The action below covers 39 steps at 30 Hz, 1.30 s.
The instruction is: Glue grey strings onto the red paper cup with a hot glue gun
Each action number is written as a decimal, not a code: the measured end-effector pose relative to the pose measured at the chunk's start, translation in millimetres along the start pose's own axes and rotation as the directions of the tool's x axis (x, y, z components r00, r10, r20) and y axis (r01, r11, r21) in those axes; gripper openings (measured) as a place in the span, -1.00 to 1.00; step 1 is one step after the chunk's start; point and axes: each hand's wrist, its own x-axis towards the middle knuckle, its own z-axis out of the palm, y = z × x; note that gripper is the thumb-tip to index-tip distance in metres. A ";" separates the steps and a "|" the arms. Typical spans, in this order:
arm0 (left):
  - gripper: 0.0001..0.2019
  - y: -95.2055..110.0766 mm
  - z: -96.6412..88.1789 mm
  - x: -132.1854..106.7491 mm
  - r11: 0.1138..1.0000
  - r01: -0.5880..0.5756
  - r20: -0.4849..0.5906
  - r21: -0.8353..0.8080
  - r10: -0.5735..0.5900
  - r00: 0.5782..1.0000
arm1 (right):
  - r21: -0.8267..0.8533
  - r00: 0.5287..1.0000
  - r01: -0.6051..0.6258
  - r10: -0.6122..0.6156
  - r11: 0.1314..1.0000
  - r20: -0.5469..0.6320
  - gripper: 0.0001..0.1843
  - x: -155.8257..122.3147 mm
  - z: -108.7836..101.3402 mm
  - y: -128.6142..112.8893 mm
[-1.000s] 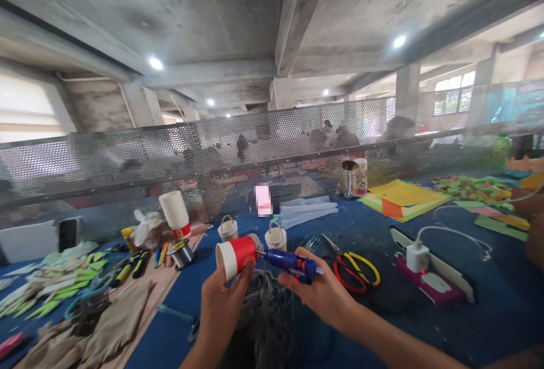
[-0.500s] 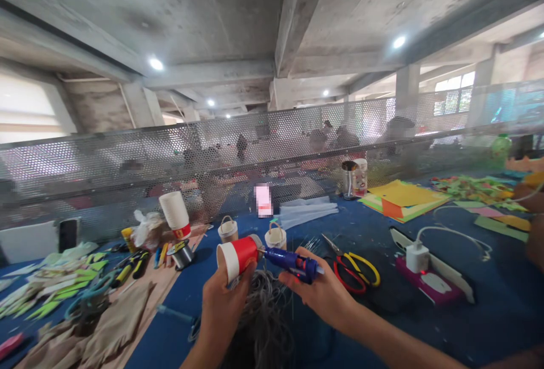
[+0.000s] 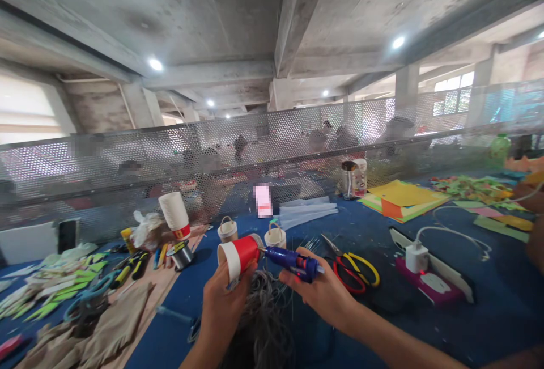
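My left hand [image 3: 223, 295] is closed around a red and white paper cup [image 3: 244, 254] tilted on its side, its white mouth end facing left. In my right hand [image 3: 318, 287] I grip a blue glue gun [image 3: 293, 261], whose nozzle meets the cup's base end, where a grey band shows. Behind the cup stand two small pale buckets with looped handles, one on the left [image 3: 227, 230] and one on the right [image 3: 275, 237]. Beneath my hands lies a tangle of grey cord [image 3: 267, 318].
Red and yellow-handled scissors [image 3: 355, 270] lie right of my hand. Farther right is a purple power strip [image 3: 429, 284] with a white charger. Stacked paper cups [image 3: 174, 216], a wire spool [image 3: 181, 254] and gloves [image 3: 117, 323] are at left. A perforated metal screen [image 3: 238, 153] runs along the back.
Hardly anything differs. The cup has shifted very slightly in my left hand, and the glue gun's nozzle stays at its base end.
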 end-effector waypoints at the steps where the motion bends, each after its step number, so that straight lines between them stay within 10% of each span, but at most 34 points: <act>1: -0.71 -1.0 0.1 0.0 1.000 -0.006 -0.004 0.002 0.006 1.000 | 0.003 1.000 0.002 -0.002 1.000 -0.004 -0.71 0.1 0.0 0.6; 21: -0.74 -8.6 4.3 1.5 0.981 -0.166 -0.048 0.103 0.172 0.984 | 0.006 1.000 0.018 -0.018 1.000 -0.017 -0.69 2.1 -1.2 6.8; 39: -0.62 -16.8 6.0 0.1 0.852 -0.463 0.069 0.246 0.461 0.885 | -0.052 0.999 0.012 -0.014 0.999 -0.041 -0.67 3.4 -5.9 6.2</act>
